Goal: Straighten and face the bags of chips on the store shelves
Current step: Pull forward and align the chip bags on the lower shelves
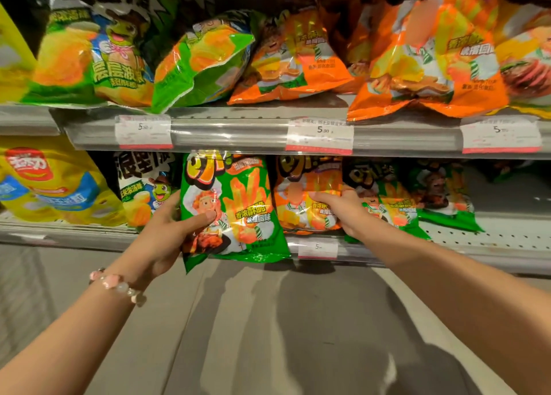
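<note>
My left hand [167, 230] grips a green bag of chips [238, 212] by its left edge, thumb on the front. The bag is upright, facing me, its bottom hanging past the lower shelf's front edge [477, 254]. My right hand [343, 206] holds an orange bag [304, 197] standing on that shelf just to the right, thumb across its front. Behind my right wrist stand another green bag [384, 200] and a darker one [441, 191] set further back. On the upper shelf a green bag [202, 60] leans tilted beside orange bags [292, 57].
A white and green bag [143, 186] and a yellow bag [50, 186] stand left of my left hand. A large orange bag [426, 51] overhangs the upper shelf's price rail [238, 132]. Bare perforated shelf [507, 230] shows at the lower right. Grey floor lies below.
</note>
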{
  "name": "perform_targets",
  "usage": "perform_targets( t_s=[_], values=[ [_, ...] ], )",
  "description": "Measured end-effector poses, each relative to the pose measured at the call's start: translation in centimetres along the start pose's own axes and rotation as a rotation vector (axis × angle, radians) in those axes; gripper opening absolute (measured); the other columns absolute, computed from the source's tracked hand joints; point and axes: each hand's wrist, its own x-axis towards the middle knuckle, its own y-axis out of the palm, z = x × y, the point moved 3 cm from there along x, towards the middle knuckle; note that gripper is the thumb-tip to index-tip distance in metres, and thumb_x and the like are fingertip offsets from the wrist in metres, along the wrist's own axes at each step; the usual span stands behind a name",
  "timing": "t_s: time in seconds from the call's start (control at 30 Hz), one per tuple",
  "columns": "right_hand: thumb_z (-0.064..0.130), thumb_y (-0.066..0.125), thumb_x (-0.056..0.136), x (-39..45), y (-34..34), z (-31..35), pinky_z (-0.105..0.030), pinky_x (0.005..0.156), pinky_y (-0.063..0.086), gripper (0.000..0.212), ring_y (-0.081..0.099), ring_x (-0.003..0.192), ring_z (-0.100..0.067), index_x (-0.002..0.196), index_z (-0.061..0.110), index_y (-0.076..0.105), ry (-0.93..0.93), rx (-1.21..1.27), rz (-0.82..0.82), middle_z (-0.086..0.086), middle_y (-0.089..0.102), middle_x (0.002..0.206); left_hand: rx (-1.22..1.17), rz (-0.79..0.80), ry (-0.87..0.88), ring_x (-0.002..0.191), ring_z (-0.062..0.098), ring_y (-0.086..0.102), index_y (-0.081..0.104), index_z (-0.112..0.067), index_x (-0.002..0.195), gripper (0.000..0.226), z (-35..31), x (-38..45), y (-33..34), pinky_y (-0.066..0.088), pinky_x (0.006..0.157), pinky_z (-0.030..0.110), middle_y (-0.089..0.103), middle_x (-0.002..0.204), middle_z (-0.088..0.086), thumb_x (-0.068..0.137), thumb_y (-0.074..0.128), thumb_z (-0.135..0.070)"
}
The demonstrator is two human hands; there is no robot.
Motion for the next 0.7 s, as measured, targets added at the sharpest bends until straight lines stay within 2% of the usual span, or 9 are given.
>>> perform_targets(
  t_s=[0.1, 0.2, 0.27, 0.33, 0.37, 0.43, 0.53, 0.63, 0.7],
  values=[
    [0.014, 0.079, 0.075, 0.8, -0.3, -0.8, -0.035, 0.082, 0.053, 0.041, 0.065, 0.100, -0.027, 0.109, 0.008, 0.057, -0.038, -0.119, -0.050, -0.012, 0.067, 0.109, -0.021, 0.021, -0.005, 0.084, 0.021, 0.072, 0.059, -0.021, 0.113, 0.040, -0.2, 0.3, 0.6, 0.059, 0.063, 0.032, 0.075, 0.098, 0.002, 0.078, 0.064, -0.002],
    [0.031, 0.081, 0.073, 1.3, -0.9, -1.0, -0.025, 0.066, 0.046, 0.068, 0.061, 0.094, -0.025, 0.122, -0.002, 0.048, -0.106, -0.406, -0.148, -0.008, 0.062, 0.098, -0.036, 0.048, -0.016, 0.083, 0.020, 0.073, 0.059, -0.021, 0.112, 0.039, 0.0, 0.5, 1.0, 0.059, 0.061, 0.031, 0.075, 0.097, 0.003, 0.077, 0.066, -0.002],
    [0.044, 0.078, 0.073, 0.9, -1.1, -0.9, -0.026, 0.058, 0.044, 0.074, 0.059, 0.083, -0.025, 0.120, -0.002, 0.044, -0.157, -0.633, -0.220, -0.008, 0.057, 0.085, -0.041, 0.094, -0.026, 0.087, 0.023, 0.072, 0.059, -0.019, 0.114, 0.055, 0.2, 0.5, 1.4, 0.059, 0.063, 0.031, 0.074, 0.102, 0.006, 0.065, 0.083, -0.012],
    [0.054, 0.072, 0.074, 0.3, -0.9, -0.7, -0.032, 0.071, 0.047, 0.082, 0.057, 0.101, -0.031, 0.127, 0.000, 0.040, -0.239, -0.876, -0.300, -0.018, 0.058, 0.106, -0.029, 0.124, -0.052, 0.091, 0.027, 0.071, 0.058, -0.017, 0.118, 0.081, 0.7, 0.6, 1.9, 0.058, 0.065, 0.032, 0.072, 0.106, 0.009, 0.045, 0.094, -0.025],
    [0.056, 0.070, 0.075, 0.1, -0.8, -0.4, -0.035, 0.083, 0.046, 0.089, 0.050, 0.115, -0.033, 0.135, 0.001, 0.035, -0.277, -0.989, -0.346, -0.022, 0.052, 0.122, -0.033, 0.129, -0.059, 0.093, 0.027, 0.071, 0.058, -0.016, 0.120, 0.082, 0.9, 0.8, 2.3, 0.059, 0.066, 0.033, 0.072, 0.108, 0.010, 0.047, 0.094, -0.023],
    [0.056, 0.067, 0.076, -0.4, -0.3, 0.3, -0.037, 0.098, 0.040, 0.093, 0.039, 0.126, -0.036, 0.144, 0.007, 0.028, -0.326, -1.124, -0.407, -0.022, 0.041, 0.136, -0.057, 0.120, -0.068, 0.094, 0.028, 0.070, 0.056, -0.015, 0.124, 0.067, 1.2, 1.1, 3.1, 0.059, 0.069, 0.034, 0.071, 0.110, 0.012, 0.062, 0.083, -0.008],
    [0.052, 0.068, 0.078, -0.3, -0.3, 1.2, -0.035, 0.093, 0.042, 0.089, 0.044, 0.123, -0.035, 0.146, 0.014, 0.025, -0.183, -1.048, -0.297, -0.020, 0.046, 0.131, -0.065, 0.133, -0.087, 0.092, 0.027, 0.071, 0.057, -0.015, 0.122, 0.056, 1.7, 1.7, 4.8, 0.060, 0.070, 0.035, 0.072, 0.108, 0.011, 0.068, 0.070, -0.007],
    [0.043, 0.065, 0.084, -0.5, -1.1, 2.3, -0.030, 0.079, 0.044, 0.060, 0.057, 0.105, -0.030, 0.129, 0.009, 0.044, -0.083, -0.920, -0.169, -0.015, 0.058, 0.115, -0.082, 0.159, -0.111, 0.092, 0.028, 0.071, 0.056, -0.016, 0.122, 0.051, 1.8, 2.5, 6.8, 0.060, 0.073, 0.038, 0.071, 0.108, 0.012, 0.073, 0.070, -0.005],
    [0.041, 0.057, 0.090, -0.9, -2.2, 3.1, -0.030, 0.083, 0.045, 0.047, 0.056, 0.103, -0.028, 0.119, 0.004, 0.052, -0.077, -0.796, -0.217, -0.013, 0.058, 0.112, -0.090, 0.177, -0.110, 0.091, 0.027, 0.071, 0.057, -0.017, 0.120, 0.047, 1.8, 3.1, 8.1, 0.060, 0.071, 0.037, 0.072, 0.106, 0.011, 0.076, 0.068, -0.004]
  ],
)
